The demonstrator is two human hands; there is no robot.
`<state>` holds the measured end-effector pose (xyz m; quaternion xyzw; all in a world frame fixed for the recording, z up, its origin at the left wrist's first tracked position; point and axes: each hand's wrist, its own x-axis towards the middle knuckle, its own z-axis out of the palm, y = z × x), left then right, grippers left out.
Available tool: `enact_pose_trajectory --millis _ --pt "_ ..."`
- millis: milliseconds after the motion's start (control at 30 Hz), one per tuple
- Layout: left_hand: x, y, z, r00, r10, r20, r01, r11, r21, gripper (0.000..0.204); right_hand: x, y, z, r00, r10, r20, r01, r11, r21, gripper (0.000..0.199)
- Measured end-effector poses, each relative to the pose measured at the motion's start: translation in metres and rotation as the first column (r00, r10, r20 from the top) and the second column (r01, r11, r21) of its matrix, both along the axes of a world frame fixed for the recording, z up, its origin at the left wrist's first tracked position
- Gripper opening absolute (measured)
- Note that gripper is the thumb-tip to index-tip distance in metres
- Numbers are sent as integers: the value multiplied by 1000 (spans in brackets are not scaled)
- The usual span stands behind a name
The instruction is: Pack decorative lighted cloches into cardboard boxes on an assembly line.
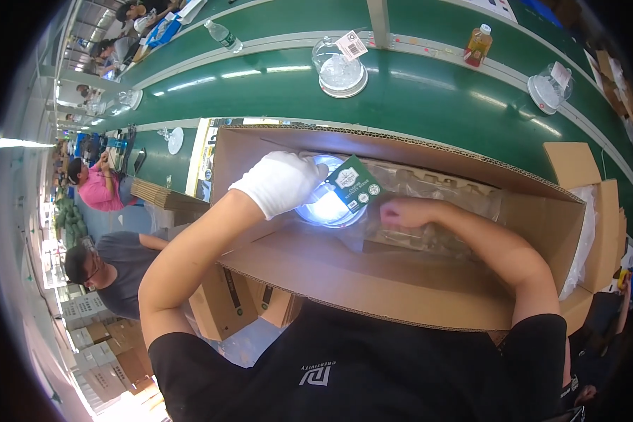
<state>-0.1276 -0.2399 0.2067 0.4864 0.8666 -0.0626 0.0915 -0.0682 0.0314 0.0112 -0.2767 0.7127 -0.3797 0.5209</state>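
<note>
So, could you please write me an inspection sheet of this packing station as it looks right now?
Surface: green conveyor belt runs behind the open cardboard box.
Job's things: clear round dome with a green tag sits inside the box, beside clear plastic wrapping.
Clutter: two more clear domes on the belt, a clear water bottle, an amber drink bottle.
Hands: left hand, white-gloved, rests on the dome; right hand, bare, is closed at the tag's edge; what it grips cannot be told.
Cables: nothing seen.
Surroundings: other people at work to the left, stacked cartons below them.
</note>
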Motion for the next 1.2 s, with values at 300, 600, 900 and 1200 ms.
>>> enact_pose_trajectory --millis 300,600,900,1200 --pt "-2 -7 -10 995 98 8 -96 986 -137 38 38 -47 -6 839 -212 -500 142 974 -174 28" --pt "-2 -2 -17 992 120 28 -114 981 -160 39 39 -58 -1 993 -108 57 122 830 -544 29" --pt "4 -2 -27 991 129 37 -122 982 -143 39 8 -9 -35 858 -319 403 452 842 -295 26" --pt "7 -9 -37 997 -22 -74 5 974 -227 39 -2 -5 -29 832 -189 -522 154 982 -109 28"
